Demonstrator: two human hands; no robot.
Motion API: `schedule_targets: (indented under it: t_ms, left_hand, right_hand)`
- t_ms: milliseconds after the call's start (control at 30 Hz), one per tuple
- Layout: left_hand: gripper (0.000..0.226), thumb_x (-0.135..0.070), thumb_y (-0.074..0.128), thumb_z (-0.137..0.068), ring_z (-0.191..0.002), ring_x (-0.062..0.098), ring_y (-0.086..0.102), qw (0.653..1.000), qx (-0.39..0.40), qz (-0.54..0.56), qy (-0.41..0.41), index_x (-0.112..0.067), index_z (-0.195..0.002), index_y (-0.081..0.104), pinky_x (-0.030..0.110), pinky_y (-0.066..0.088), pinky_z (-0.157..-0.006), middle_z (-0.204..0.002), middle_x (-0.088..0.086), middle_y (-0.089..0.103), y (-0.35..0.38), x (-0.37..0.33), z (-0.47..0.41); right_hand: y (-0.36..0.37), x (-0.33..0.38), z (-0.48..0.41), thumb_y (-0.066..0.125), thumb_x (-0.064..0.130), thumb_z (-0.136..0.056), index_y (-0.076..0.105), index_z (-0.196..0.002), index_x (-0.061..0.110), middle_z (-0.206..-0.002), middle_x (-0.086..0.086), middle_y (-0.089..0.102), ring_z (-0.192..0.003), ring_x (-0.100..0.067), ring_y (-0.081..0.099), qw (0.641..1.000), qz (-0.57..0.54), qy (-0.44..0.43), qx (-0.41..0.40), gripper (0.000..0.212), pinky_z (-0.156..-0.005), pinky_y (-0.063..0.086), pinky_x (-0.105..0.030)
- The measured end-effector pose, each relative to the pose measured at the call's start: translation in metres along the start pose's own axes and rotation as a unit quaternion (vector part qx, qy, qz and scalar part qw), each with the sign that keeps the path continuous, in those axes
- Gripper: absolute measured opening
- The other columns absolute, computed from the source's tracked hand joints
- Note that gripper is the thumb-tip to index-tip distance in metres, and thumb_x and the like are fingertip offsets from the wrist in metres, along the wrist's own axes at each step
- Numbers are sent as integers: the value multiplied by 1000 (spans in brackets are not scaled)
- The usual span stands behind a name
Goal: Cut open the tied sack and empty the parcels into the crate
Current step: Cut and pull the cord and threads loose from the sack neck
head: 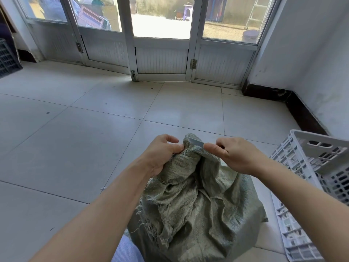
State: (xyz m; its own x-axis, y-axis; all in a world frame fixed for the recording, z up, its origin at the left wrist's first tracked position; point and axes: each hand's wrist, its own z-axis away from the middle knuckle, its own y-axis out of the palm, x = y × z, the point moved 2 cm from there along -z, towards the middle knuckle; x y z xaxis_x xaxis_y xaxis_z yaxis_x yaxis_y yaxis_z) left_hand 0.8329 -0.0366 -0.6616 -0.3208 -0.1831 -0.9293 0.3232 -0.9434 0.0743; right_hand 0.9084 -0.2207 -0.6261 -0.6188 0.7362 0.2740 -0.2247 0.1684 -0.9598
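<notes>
Left hand [162, 152] reaches in from the lower left on a bare forearm, wrist bent slightly. Its fingers are curled and grip the gathered neck of the sack [188, 205], with the thumb pressed against the bunched weave just below the top. Right hand [236, 156] enters from the lower right, its back turned up towards the camera. Its thumb and forefinger pinch one end of a flat grey strip [196, 142], and the remaining fingers are folded loosely behind. The strip's free end lies against the top of the sack's neck, between the two hands; whether it is a blade cannot be told.

The sack is of green woven material, crumpled and frayed along its left edge. It stands upright on the tiled floor [75, 129], directly in front of the person. A white slotted crate [319, 146] stands just beside the sack on the right, its rim near the right forearm and partly cut off by the frame edge. Glazed white doors [162, 59] close the far side of the room. A dark crate [6, 55] sits at the far left, well apart from the sack.
</notes>
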Motion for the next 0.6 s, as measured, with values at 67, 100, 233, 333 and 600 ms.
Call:
schedule_targets:
  t_ms: [67, 100, 233, 333, 600]
  left_hand:
    - [15, -3, 63, -87, -67, 21, 57, 1000, -8, 0, 9, -10, -93, 51, 33, 49, -62, -83, 13, 58, 1, -1, 0]
    - [15, -4, 64, -87, -68, 22, 57, 1000, -12, -1, 14, -10, -92, 51, 34, 49, -64, -84, 13, 58, 1, -1, -1]
    - [15, -5, 65, -87, -72, 23, 55, 999, -24, -14, 27, -11, -91, 52, 37, 48, -70, -88, 15, 57, 0, -1, -2]
    - [14, -6, 65, -87, -71, 23, 55, 999, -28, -23, 35, -11, -91, 52, 36, 49, -68, -88, 14, 58, -2, 0, -2]
    - [14, -9, 63, -89, -66, 21, 57, 996, -16, -69, 54, -10, -93, 49, 33, 49, -64, -88, 14, 59, -2, 1, 2]
  right_hand:
    - [-1, -2, 3, 9, 81, -67, 42, -69, 20, -68, 2, 50, -69, -20, 50, 999, 53, 0, 12, 69, -63, 39, -36]
    - [-1, -4, 4, 10, 80, -69, 43, -71, 20, -70, 2, 51, -70, -20, 51, 997, 77, 0, 17, 68, -62, 38, -34]
    - [-3, -4, 6, 20, 74, -82, 44, -74, 20, -70, 2, 50, -69, -20, 51, 992, 123, -11, 16, 60, -58, 35, -32]
    - [-4, -1, 6, 23, 74, -83, 49, -81, 18, -69, 3, 50, -69, -20, 52, 989, 146, -17, 18, 62, -58, 35, -33]
    - [-9, 6, 8, 27, 76, -83, 46, -74, 26, -67, 6, 48, -62, -10, 45, 984, 171, -12, 42, 54, -53, 32, -28]
